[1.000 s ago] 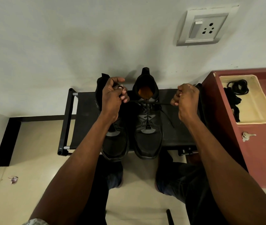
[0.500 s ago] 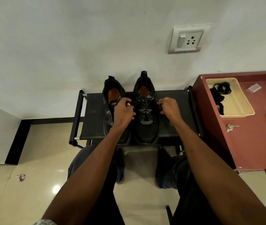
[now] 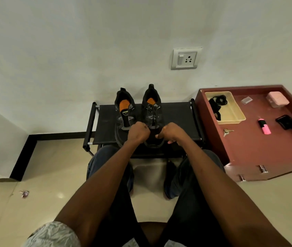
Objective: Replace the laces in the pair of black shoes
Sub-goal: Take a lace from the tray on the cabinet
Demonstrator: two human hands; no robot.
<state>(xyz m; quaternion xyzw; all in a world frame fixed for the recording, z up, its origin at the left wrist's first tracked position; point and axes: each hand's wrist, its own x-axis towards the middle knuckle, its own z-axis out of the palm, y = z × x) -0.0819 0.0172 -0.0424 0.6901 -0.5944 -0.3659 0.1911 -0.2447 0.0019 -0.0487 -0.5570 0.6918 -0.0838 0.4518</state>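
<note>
Both shoes sit on the surface (image 3: 175, 122). Left hand (image 3: 138, 132) and right hand (image 3: 171, 131) each grip a lace end of the right shoe (image 3: 152, 118); pull evenly, keeping the crossings flat and snug.

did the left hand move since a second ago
Yes. The left hand has come down from the heel end of the left shoe to its toe end, nearer the front edge of the black rack, close to the right hand.
</note>
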